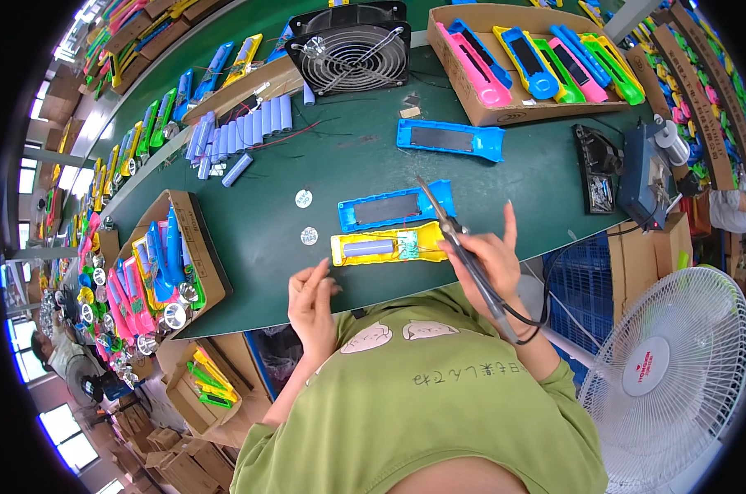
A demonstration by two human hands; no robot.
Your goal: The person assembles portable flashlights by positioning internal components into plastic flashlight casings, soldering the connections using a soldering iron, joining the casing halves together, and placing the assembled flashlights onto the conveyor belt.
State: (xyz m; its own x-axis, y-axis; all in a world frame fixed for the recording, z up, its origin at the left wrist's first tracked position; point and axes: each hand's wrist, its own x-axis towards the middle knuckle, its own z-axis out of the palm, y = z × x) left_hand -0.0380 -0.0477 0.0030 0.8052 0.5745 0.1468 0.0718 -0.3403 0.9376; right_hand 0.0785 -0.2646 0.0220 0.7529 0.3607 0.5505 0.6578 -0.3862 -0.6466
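Note:
My right hand is closed around a soldering iron, its tip pointing away over the blue flashlight housing half. Below the tip lies an open yellow flashlight housing with a purple battery cell and a green circuit board inside. Just beyond it rests an open blue flashlight housing with a dark panel in it. My left hand is beside the yellow housing's left end, thumb and fingers pinched together; whatever they may hold is too small to make out.
Another blue housing lies farther back. Purple cells with wires are at the left, near a black metal fan. Cardboard boxes of colourful housings and flashlights flank the work area. A soldering station stands right; a white fan is lower right.

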